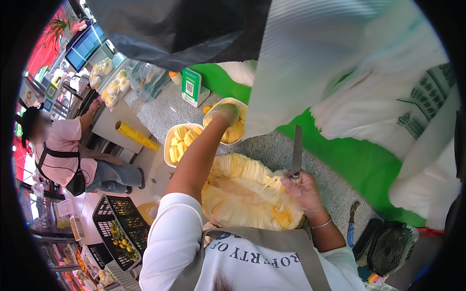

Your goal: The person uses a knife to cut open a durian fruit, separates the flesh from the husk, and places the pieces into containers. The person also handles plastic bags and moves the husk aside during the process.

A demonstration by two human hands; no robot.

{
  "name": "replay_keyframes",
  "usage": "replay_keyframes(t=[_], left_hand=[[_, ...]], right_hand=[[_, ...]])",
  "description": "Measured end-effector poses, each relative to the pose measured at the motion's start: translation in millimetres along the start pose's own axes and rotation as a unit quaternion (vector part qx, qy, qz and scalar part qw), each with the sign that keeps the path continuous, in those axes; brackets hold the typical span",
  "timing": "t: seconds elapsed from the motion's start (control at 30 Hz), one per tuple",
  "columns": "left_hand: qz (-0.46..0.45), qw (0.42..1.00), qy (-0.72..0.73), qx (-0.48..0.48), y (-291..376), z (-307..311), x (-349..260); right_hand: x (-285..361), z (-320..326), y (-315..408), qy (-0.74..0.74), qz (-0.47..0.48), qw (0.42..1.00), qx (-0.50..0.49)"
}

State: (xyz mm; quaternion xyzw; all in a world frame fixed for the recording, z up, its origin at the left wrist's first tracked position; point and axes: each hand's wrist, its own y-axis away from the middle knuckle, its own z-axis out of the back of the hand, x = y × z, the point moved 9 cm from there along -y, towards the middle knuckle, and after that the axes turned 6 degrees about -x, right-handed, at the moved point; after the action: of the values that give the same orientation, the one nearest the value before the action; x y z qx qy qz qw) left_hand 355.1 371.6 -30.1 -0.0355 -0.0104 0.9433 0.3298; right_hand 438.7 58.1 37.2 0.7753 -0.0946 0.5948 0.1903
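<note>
My right hand (304,191), in a clear plastic glove, grips a knife (296,149) with its blade pointing away from me. It is at the right edge of a large cut jackfruit (236,207), whose pale fibrous inside faces up. My left hand (226,113), gloved and blurred, is over the farther white container (233,144), which holds yellow jackfruit pieces (235,132). Whether its fingers hold a piece is hidden. A second white container (166,151) with jackfruit pieces (178,145) stands nearer, partly behind my left forearm.
White plastic bags (364,109) and a black bag (189,32) hang over the grey speckled counter (156,112). A payment-code stand (192,87) is beyond the containers. A blue-handled tool (350,232) and black fan (389,247) lie right. Leftward are a person (65,145) and fruit crates (122,232).
</note>
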Motion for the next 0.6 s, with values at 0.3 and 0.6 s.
replay_keyframes(t=[0.3,0.6], left_hand=[[0.033,0.985,0.126,-0.112,45,66,43],[0.197,0.902,0.348,-0.164,82,104,75]], right_hand=[[2,-5,-3,0.000,0.003,1.000,0.011],[2,-4,-1,-0.024,0.012,1.000,0.008]])
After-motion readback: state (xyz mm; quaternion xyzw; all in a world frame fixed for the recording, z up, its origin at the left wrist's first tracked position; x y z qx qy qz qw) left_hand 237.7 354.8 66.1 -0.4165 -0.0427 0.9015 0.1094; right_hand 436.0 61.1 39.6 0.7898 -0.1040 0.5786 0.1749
